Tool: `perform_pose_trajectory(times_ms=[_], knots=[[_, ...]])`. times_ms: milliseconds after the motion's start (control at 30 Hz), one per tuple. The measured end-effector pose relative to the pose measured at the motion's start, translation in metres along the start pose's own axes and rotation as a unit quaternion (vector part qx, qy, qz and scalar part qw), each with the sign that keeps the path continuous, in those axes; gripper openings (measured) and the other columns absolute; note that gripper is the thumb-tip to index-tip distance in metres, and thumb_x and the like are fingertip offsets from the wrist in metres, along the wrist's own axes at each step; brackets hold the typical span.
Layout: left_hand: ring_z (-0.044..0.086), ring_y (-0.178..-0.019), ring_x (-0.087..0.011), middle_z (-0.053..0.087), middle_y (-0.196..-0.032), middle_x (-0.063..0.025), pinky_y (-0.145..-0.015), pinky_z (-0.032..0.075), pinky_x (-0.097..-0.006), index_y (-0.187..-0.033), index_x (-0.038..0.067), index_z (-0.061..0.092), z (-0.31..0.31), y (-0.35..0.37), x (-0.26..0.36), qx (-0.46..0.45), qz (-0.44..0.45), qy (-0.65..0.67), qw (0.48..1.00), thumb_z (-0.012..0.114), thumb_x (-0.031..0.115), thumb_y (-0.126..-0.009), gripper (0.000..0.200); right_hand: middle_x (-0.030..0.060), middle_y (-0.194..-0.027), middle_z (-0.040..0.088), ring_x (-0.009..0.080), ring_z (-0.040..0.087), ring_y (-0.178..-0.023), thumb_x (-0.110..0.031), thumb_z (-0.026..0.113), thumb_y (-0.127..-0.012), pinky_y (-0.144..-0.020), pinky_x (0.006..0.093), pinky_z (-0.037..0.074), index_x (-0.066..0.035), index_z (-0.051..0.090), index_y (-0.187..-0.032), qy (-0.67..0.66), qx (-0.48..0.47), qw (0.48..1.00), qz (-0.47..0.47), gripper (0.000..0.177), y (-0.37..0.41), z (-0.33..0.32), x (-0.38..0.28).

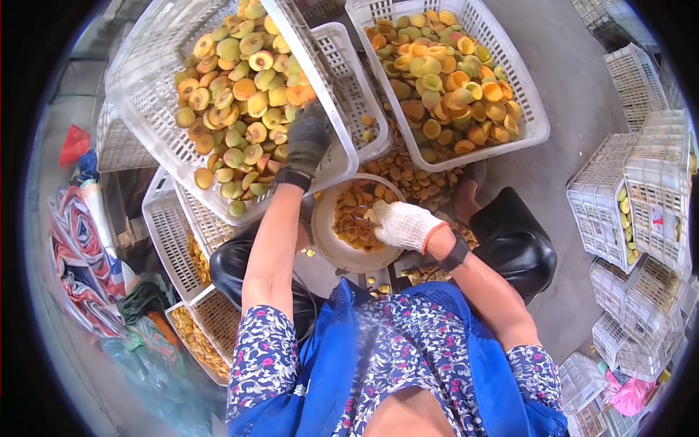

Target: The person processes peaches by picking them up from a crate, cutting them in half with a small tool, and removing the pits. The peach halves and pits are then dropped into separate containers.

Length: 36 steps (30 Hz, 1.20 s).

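My left hand (312, 135), in a dark glove, reaches into the right side of a tilted white crate (338, 138). It touches the halved apricots or peaches (247, 109) heaped there; its fingertips are blurred among the fruit. My right hand (409, 226), in a white knit glove with an orange cuff, is closed above a round white basin (331, 251) between my knees. A thin metallic bit shows at its fingers, too small to name. Scooped-out orange fruit pieces (353, 229) lie in the basin.
A second white crate (535, 120) at the upper right holds hollowed fruit halves (444, 80). Loose pieces (419, 175) cover the floor behind the basin. Stacked crates (659, 189) stand at the right. More crates (164, 211), a striped cloth (76, 255) and plastic bags (156, 379) lie left.
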State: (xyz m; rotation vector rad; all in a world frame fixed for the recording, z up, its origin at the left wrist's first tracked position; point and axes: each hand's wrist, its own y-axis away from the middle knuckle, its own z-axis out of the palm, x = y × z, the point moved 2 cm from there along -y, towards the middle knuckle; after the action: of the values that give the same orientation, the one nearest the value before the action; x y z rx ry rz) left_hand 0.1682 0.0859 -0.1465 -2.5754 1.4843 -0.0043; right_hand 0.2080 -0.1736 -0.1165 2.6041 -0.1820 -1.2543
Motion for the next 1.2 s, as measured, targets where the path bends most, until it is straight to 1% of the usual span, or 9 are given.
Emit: perform_pose_trajectory(times_ms=[367, 467, 600, 767, 933, 967, 1000, 1100, 1200], knots=[[0.065, -0.078, -0.0205, 0.065, -0.097, -0.0100, -0.070, 0.054, -0.0352, -0.121, 0.003, 0.052, -0.060, 0.037, -0.020, 0.005, -0.108, 0.440, 0.891, 0.063, 0.012, -0.086, 0.038, 0.0218, -0.084, 0.062, 0.0391, 0.063, -0.076, -0.021, 0.062, -0.086, -0.068, 0.0435, 0.050, 0.001, 0.056, -0.098, -0.071, 0.191, 0.974, -0.100, 0.026, -0.004, -0.044, -0.014], [0.063, -0.095, -0.0190, 0.064, -0.103, -0.0057, -0.082, 0.054, -0.0323, -0.116, 0.006, 0.055, -0.091, 0.063, -0.004, -0.093, -0.190, 0.820, 0.531, 0.069, 0.015, -0.086, 0.034, 0.0197, -0.081, 0.061, 0.0379, 0.063, -0.073, -0.023, 0.063, -0.087, -0.067, 0.0399, 0.049, 0.000, 0.054, -0.099, -0.092, 0.237, 0.964, -0.077, 0.027, -0.009, -0.053, -0.020], [0.061, -0.101, -0.0190, 0.062, -0.111, -0.0059, -0.086, 0.054, -0.0316, -0.120, 0.005, 0.055, -0.099, 0.084, 0.035, -0.052, -0.198, 0.898, 0.389, 0.066, 0.009, -0.087, 0.035, 0.0165, -0.078, 0.061, 0.0332, 0.063, -0.069, -0.018, 0.065, -0.086, -0.062, 0.0393, 0.049, -0.002, 0.056, -0.098, -0.116, 0.296, 0.944, -0.091, 0.022, -0.010, -0.050, -0.033], [0.064, -0.093, -0.0185, 0.063, -0.107, -0.0070, -0.082, 0.054, -0.0292, -0.119, 0.004, 0.057, -0.104, 0.057, 0.036, -0.026, -0.174, 0.899, 0.400, 0.065, 0.008, -0.087, 0.033, 0.0142, -0.082, 0.060, 0.0318, 0.063, -0.071, -0.011, 0.062, -0.086, -0.060, 0.0399, 0.051, -0.003, 0.061, -0.095, 0.202, 0.289, 0.924, -0.150, 0.012, 0.002, -0.030, -0.022], [0.062, -0.088, -0.0127, 0.064, -0.099, -0.0066, -0.078, 0.050, -0.0249, -0.116, 0.002, 0.059, -0.131, -0.008, 0.069, -0.140, -0.065, 0.700, 0.697, 0.063, 0.011, -0.086, 0.031, 0.0226, -0.064, 0.060, 0.0420, 0.061, -0.064, -0.019, 0.061, -0.086, -0.055, 0.0521, 0.048, -0.005, 0.048, -0.100, -0.015, 0.241, 0.969, 0.054, 0.024, -0.007, -0.018, -0.002], [0.062, -0.095, -0.0157, 0.064, -0.103, -0.0068, -0.084, 0.049, -0.0286, -0.116, 0.004, 0.061, -0.132, -0.011, 0.087, -0.231, -0.106, 0.730, 0.635, 0.061, 0.013, -0.087, 0.030, 0.0226, -0.064, 0.060, 0.0420, 0.061, -0.064, -0.019, 0.061, -0.086, -0.055, 0.0521, 0.048, -0.005, 0.048, -0.100, -0.014, 0.239, 0.970, 0.043, 0.024, -0.008, -0.017, -0.003], [0.063, -0.097, -0.0193, 0.065, -0.103, -0.0088, -0.087, 0.048, -0.0320, -0.116, 0.006, 0.061, -0.120, -0.020, 0.100, -0.125, 0.048, 0.576, 0.806, 0.060, 0.013, -0.087, 0.029, 0.0228, -0.066, 0.061, 0.0417, 0.062, -0.065, -0.020, 0.061, -0.086, -0.056, 0.0519, 0.048, -0.005, 0.049, -0.101, -0.012, 0.200, 0.977, 0.071, 0.025, -0.008, -0.014, -0.004], [0.066, -0.090, -0.0229, 0.067, -0.100, -0.0121, -0.083, 0.051, -0.0330, -0.111, 0.008, 0.064, -0.110, -0.018, 0.110, 0.006, 0.076, 0.422, 0.904, 0.060, 0.017, -0.090, 0.023, 0.0223, -0.068, 0.062, 0.0411, 0.062, -0.066, -0.024, 0.061, -0.085, -0.057, 0.0510, 0.049, -0.005, 0.051, -0.102, 0.013, 0.143, 0.983, 0.111, 0.028, -0.006, -0.014, -0.004], [0.067, -0.087, -0.0201, 0.068, -0.098, -0.0096, -0.077, 0.052, -0.0304, -0.106, 0.008, 0.067, -0.116, -0.006, 0.067, 0.091, -0.073, 0.597, 0.794, 0.059, 0.018, -0.092, 0.019, 0.0207, -0.067, 0.062, 0.0392, 0.063, -0.064, -0.024, 0.059, -0.086, -0.056, 0.0480, 0.050, -0.004, 0.055, -0.098, 0.042, 0.185, 0.979, 0.068, 0.024, -0.001, -0.016, -0.003]])
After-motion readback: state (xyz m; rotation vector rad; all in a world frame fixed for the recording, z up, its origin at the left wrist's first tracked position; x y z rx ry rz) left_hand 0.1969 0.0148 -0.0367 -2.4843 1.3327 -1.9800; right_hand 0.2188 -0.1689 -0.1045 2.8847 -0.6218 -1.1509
